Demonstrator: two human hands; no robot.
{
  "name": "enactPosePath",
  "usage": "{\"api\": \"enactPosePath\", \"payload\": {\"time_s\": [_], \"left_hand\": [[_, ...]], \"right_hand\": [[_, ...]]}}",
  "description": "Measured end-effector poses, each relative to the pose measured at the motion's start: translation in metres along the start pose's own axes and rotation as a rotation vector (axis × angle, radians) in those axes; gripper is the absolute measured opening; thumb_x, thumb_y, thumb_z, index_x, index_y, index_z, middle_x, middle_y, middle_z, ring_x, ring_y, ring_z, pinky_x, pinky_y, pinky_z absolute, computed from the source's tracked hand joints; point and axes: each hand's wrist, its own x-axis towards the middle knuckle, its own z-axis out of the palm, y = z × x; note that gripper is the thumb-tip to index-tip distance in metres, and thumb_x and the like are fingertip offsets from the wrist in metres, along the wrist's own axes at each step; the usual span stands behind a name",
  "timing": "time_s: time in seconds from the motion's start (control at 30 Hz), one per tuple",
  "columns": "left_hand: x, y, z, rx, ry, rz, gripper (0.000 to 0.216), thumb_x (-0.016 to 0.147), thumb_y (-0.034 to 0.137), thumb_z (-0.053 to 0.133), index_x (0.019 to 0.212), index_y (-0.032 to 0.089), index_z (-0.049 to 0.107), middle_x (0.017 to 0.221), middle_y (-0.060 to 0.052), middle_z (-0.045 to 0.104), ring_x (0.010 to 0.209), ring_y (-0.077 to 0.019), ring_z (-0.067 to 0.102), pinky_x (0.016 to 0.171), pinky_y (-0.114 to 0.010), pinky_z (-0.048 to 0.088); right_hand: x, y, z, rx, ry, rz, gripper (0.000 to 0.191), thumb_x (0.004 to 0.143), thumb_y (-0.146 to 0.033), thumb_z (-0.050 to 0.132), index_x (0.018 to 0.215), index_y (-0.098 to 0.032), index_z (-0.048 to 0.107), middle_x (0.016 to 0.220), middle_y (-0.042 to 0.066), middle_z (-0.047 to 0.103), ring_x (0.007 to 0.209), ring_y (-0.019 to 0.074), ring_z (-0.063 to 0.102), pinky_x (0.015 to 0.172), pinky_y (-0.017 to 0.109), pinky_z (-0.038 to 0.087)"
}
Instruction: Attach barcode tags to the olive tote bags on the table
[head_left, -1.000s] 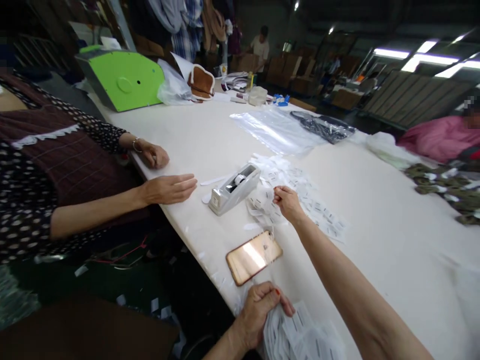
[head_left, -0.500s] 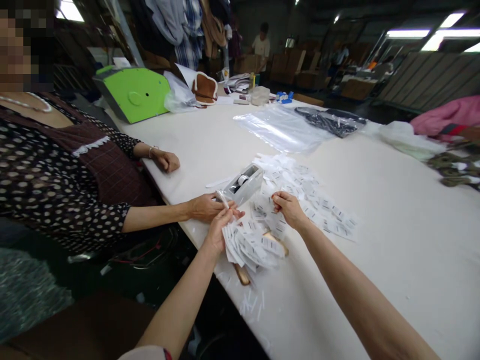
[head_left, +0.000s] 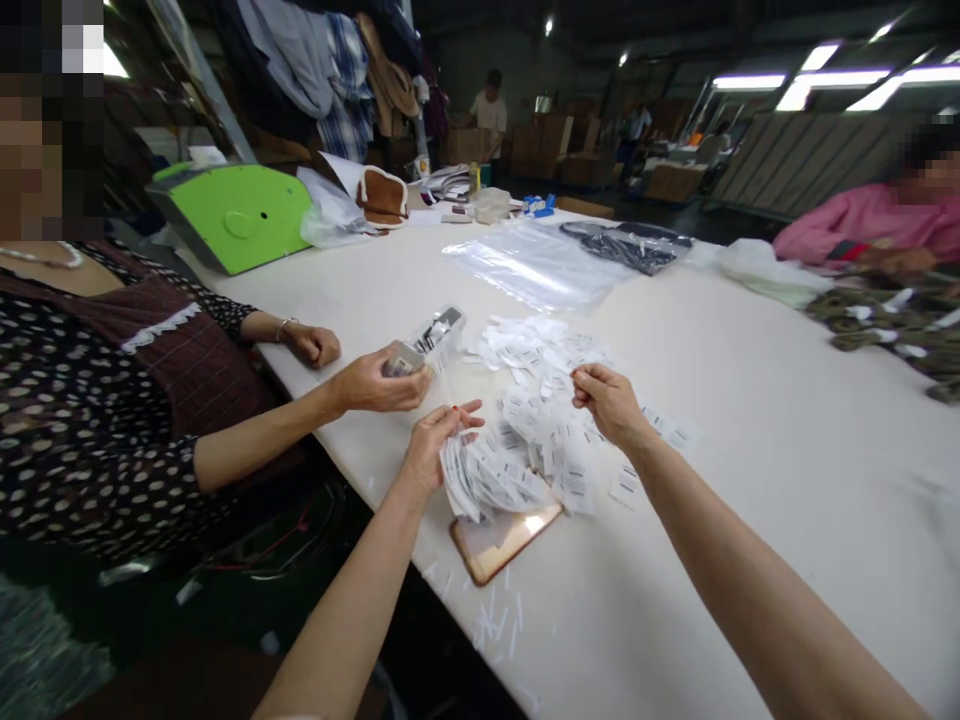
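My left hand (head_left: pixel 435 440) pinches a bunch of white printed labels (head_left: pixel 487 470) with barcodes, which fan out to the right of the fingers. Under them, a gold-edged phone (head_left: pixel 502 550) lies on the table. My right hand (head_left: pixel 609 402) is closed with thumb and fingertips together, over the right side of a loose label pile (head_left: pixel 536 345); what it pinches, if anything, I cannot make out. Just beyond my left hand, a co-worker's hand (head_left: pixel 382 380) holds a tape dispenser (head_left: pixel 439 330), tilted up off the table.
The white table (head_left: pixel 750 450) has thin white scraps (head_left: pixel 499 625) near its front edge. Farther back are clear plastic bags (head_left: pixel 536 265), a green machine (head_left: pixel 232 215) and a brown fleece-edged piece (head_left: pixel 382 195). At right, a person in pink (head_left: pixel 847 225) sits behind olive cords (head_left: pixel 877 320).
The co-worker's hand has lifted the tape dispenser and drawn it left, away from my left hand. My right hand has moved slightly right. More of the phone shows, and the view has turned right.
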Motion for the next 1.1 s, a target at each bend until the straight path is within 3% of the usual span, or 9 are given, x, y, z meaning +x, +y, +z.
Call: {"api": "enactPosePath", "payload": {"time_s": [0.2,0.37,0.47,0.6,0.73,0.8,0.9,0.97,1.1], "left_hand": [[0.005,0.017,0.052,0.262,-0.116,0.082,0.023,0.067,0.035,0.064,0.069,0.013,0.06,0.056,-0.002,0.06,0.051,-0.0112,0.053,0.05,-0.021,0.038],[0.026,0.016,0.102,0.361,-0.218,0.253,0.019,0.071,0.031,0.055,0.068,0.013,0.059,0.049,0.003,0.049,0.047,-0.0067,0.042,0.05,-0.02,0.03],[0.033,0.007,0.124,0.389,-0.267,0.261,0.016,0.068,0.028,0.053,0.071,0.012,0.058,0.047,0.005,0.044,0.047,-0.0067,0.039,0.052,-0.021,0.029],[0.028,-0.007,0.132,0.326,-0.292,0.114,0.039,0.052,0.015,0.059,0.09,0.012,0.053,0.051,0.008,0.043,0.048,-0.0063,0.037,0.051,-0.021,0.027],[0.021,-0.016,0.132,0.418,-0.419,0.032,0.061,0.043,0.008,0.065,0.102,0.012,0.051,0.052,0.011,0.037,0.049,-0.0057,0.035,0.052,-0.02,0.025],[0.022,-0.021,0.135,0.512,-0.457,0.06,0.056,0.043,0.012,0.07,0.097,0.012,0.056,0.051,0.011,0.035,0.049,-0.0053,0.032,0.051,-0.021,0.023],[0.028,-0.028,0.143,0.547,-0.497,0.125,0.028,0.051,0.027,0.073,0.071,0.012,0.06,0.049,0.009,0.036,0.048,-0.0051,0.029,0.051,-0.022,0.021],[0.033,-0.031,0.147,0.522,-0.511,0.137,0.025,0.056,0.035,0.07,0.057,0.013,0.057,0.048,0.006,0.04,0.048,-0.0056,0.03,0.051,-0.023,0.021],[0.04,-0.033,0.143,0.529,-0.526,0.143,0.028,0.063,0.04,0.064,0.058,0.013,0.061,0.049,0.003,0.047,0.047,-0.0066,0.034,0.052,-0.024,0.024]], "right_hand": [[-0.005,-0.044,-0.018,-0.204,0.017,-0.177,0.017,0.062,-0.031,0.06,0.066,-0.016,0.054,0.052,-0.005,0.044,0.045,0.0064,0.04,0.045,0.022,0.035],[-0.017,-0.073,-0.026,-0.34,0.033,-0.259,0.014,0.066,-0.028,0.055,0.067,-0.015,0.055,0.049,-0.004,0.046,0.042,0.0071,0.043,0.044,0.022,0.034],[-0.025,-0.081,-0.027,-0.371,0.045,-0.268,0.011,0.067,-0.026,0.054,0.067,-0.015,0.055,0.048,-0.005,0.046,0.041,0.0072,0.043,0.043,0.022,0.035],[-0.033,-0.079,-0.026,-0.427,0.06,-0.238,0.007,0.067,-0.021,0.052,0.066,-0.015,0.054,0.043,-0.005,0.045,0.039,0.0075,0.042,0.041,0.021,0.035],[-0.04,-0.07,-0.024,-0.441,0.026,-0.195,0.006,0.068,-0.02,0.052,0.065,-0.015,0.055,0.045,-0.005,0.047,0.039,0.0077,0.043,0.041,0.021,0.035],[-0.042,-0.067,-0.021,-0.456,0.001,-0.184,0.006,0.068,-0.019,0.052,0.064,-0.016,0.055,0.046,-0.004,0.048,0.04,0.0082,0.044,0.041,0.021,0.034],[-0.043,-0.068,-0.016,-0.521,-0.029,-0.195,0.007,0.067,-0.015,0.052,0.061,-0.016,0.056,0.047,-0.003,0.05,0.043,0.0083,0.044,0.043,0.021,0.032],[-0.043,-0.071,-0.015,-0.568,-0.055,-0.202,0.009,0.067,-0.014,0.053,0.06,-0.016,0.056,0.047,-0.003,0.05,0.044,0.0081,0.044,0.045,0.021,0.032],[-0.048,-0.075,-0.022,-0.536,-0.029,-0.269,0.008,0.07,-0.022,0.056,0.074,-0.017,0.06,0.061,-0.001,0.056,0.053,0.0101,0.049,0.052,0.023,0.037]]}}
